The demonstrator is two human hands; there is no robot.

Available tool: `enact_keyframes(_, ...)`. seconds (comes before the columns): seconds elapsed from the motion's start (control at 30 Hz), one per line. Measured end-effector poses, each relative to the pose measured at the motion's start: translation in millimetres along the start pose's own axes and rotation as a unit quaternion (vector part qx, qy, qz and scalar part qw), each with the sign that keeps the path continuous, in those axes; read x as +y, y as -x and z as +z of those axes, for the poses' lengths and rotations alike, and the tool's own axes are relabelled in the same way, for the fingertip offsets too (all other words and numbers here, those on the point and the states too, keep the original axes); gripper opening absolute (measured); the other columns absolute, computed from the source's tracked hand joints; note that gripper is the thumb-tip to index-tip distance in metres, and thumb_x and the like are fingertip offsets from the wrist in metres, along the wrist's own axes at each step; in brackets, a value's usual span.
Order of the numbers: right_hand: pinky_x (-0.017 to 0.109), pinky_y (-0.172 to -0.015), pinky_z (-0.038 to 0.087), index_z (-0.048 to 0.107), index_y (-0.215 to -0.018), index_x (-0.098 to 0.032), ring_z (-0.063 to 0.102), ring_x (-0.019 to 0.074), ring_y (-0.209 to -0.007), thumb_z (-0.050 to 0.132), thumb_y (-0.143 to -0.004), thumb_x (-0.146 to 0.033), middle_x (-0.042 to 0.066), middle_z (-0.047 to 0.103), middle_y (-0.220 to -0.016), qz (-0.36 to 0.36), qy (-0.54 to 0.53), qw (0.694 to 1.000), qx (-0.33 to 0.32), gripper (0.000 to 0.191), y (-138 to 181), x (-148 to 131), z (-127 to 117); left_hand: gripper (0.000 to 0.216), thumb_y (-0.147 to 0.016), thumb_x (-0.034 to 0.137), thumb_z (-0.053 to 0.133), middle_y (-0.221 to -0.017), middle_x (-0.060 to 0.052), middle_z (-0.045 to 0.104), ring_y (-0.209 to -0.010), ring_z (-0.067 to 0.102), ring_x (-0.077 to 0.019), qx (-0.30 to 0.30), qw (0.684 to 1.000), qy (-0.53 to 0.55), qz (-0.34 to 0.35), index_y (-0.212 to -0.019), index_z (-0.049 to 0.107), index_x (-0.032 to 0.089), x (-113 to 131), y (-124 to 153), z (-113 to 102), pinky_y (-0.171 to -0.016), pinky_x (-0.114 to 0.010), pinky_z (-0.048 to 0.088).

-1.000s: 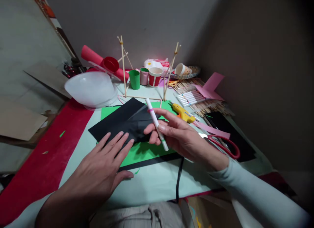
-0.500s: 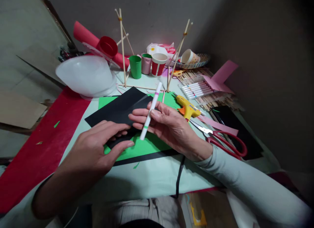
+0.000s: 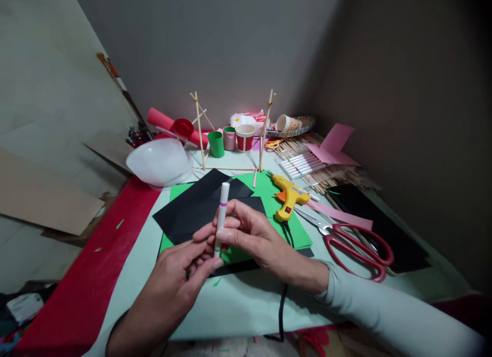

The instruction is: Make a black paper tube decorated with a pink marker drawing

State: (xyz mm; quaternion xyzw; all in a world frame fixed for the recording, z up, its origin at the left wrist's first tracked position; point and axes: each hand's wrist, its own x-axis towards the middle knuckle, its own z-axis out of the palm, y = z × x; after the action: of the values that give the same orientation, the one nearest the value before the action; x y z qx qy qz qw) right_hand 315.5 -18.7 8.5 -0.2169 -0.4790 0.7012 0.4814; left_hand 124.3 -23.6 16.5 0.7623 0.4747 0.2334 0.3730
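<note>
Low in the middle of the frame, your right hand (image 3: 246, 234) pinches a white marker (image 3: 222, 217) upright between thumb and fingers, while your left hand (image 3: 180, 275) closes its fingertips on the marker's lower end. Both hands hover over black paper (image 3: 192, 206) lying on a green sheet (image 3: 292, 229). Just right of them sits a yellow glue gun (image 3: 288, 195), then red scissors (image 3: 357, 247); a white bowl (image 3: 159, 162) lies upper left

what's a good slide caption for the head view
Both hands, right hand and left hand, hold a white marker upright over black paper.
</note>
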Motion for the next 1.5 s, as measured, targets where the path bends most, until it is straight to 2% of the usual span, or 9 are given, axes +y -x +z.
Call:
enact_keyframes(0.17,0.024,-0.078,0.047,0.06,-0.105,-0.018,0.062,0.0119,-0.082,0.064,-0.101,-0.032,0.003,0.074,-0.091,0.013,0.012,1.0,-0.026,0.015,0.0,-1.7,-3.0,0.02,-0.087,0.038,0.07,-0.081,-0.003,0.075,-0.071,0.067,-0.0169,0.01,0.997,0.067,-0.03,-0.081,0.074,0.02,3.4,-5.1,-14.2,-0.065,-0.024,0.053)
enact_keyframes(0.27,0.022,-0.073,0.043,0.067,-0.105,-0.015,0.057,0.0107,-0.077,0.063,-0.1,-0.033,0.004,0.072,-0.089,0.003,0.0,0.999,-0.044,0.019,-1.6,-2.6,-6.6,0.036,-0.079,0.031,0.08,-0.085,0.0,0.072,-0.068,0.066,-0.0135,0.047,0.983,0.177,-0.033,-0.112,0.071,0.02,9.1,-12.2,-24.8,-0.057,-0.02,0.052)
enact_keyframes(0.4,0.021,-0.062,0.037,0.069,-0.106,-0.015,0.051,0.0092,-0.066,0.06,-0.101,-0.033,0.003,0.07,-0.08,0.017,0.012,0.999,-0.048,0.021,-1.7,-5.3,-10.2,0.059,-0.081,0.025,0.082,-0.089,0.001,0.071,-0.069,0.065,-0.0112,0.007,0.963,0.27,0.004,-0.135,0.059,0.023,17.1,-21.2,-31.3,-0.059,-0.019,0.055)
enact_keyframes(0.6,0.017,-0.052,0.034,0.057,-0.121,-0.022,0.048,0.0065,-0.055,0.061,-0.103,-0.032,0.002,0.076,-0.083,0.064,0.017,0.996,-0.064,0.021,3.6,-12.0,-8.7,0.012,-0.09,0.03,0.075,-0.076,0.004,0.065,-0.058,0.059,-0.0075,0.033,0.978,0.2,0.052,-0.097,0.072,0.02,21.7,-29.2,-43.5,-0.054,-0.016,0.049)
enact_keyframes(0.7,0.017,-0.051,0.038,0.053,-0.124,-0.026,0.054,0.0068,-0.054,0.06,-0.104,-0.032,0.002,0.08,-0.087,0.073,-0.012,0.994,-0.078,0.023,4.2,-16.0,-7.8,0.014,-0.09,0.031,0.073,-0.067,0.004,0.061,-0.056,0.057,-0.008,0.006,0.989,0.133,0.065,-0.082,0.072,0.019,19.1,-33.0,-57.1,-0.052,-0.016,0.046)
enact_keyframes(0.83,0.021,-0.068,0.052,0.064,-0.117,-0.02,0.072,0.0127,-0.083,0.053,-0.106,-0.036,0.009,0.08,-0.106,0.078,-0.11,0.985,-0.104,0.023,3.4,-18.9,-7.7,0.02,-0.089,0.035,0.071,-0.063,0.003,0.061,-0.056,0.055,-0.0096,-0.066,0.994,0.04,0.073,-0.078,0.074,0.019,9.7,-42.8,-73.1,-0.051,-0.017,0.041)
enact_keyframes(0.93,0.023,-0.083,0.052,0.066,-0.122,-0.022,0.071,0.0131,-0.1,0.061,-0.102,-0.027,0.007,0.078,-0.116,0.062,-0.086,0.992,-0.075,0.021,3.7,-16.1,-5.9,0.024,-0.091,0.037,0.068,-0.062,0.003,0.061,-0.056,0.053,-0.0093,-0.14,0.987,0.003,0.084,-0.077,0.073,0.018,2.9,-51.5,-77.0,-0.051,-0.018,0.039)
enact_keyframes(1.13,0.023,-0.072,0.046,0.076,-0.098,-0.02,0.056,0.0098,-0.075,0.065,-0.1,-0.029,-0.001,0.068,-0.087,-0.052,0.139,0.988,0.049,0.015,0.1,-7.2,-2.2,0.027,-0.092,0.039,0.067,-0.06,0.002,0.063,-0.051,0.052,-0.009,-0.241,0.969,0.009,0.043,-0.074,0.069,0.018,1.4,-59.5,-63.5,-0.047,-0.018,0.038)
enact_keyframes(1.5,0.026,-0.06,0.036,0.074,-0.086,-0.016,0.047,0.0098,-0.063,0.062,-0.1,-0.038,-0.003,0.054,-0.069,-0.099,0.195,0.965,0.144,0.029,-0.7,-3.7,-10.5,0.036,-0.097,0.046,0.058,-0.056,0.005,0.053,-0.045,0.047,-0.009,-0.199,0.976,0.09,-0.011,-0.072,0.056,0.021,-0.7,-51.3,-33.0,-0.041,-0.019,0.04)
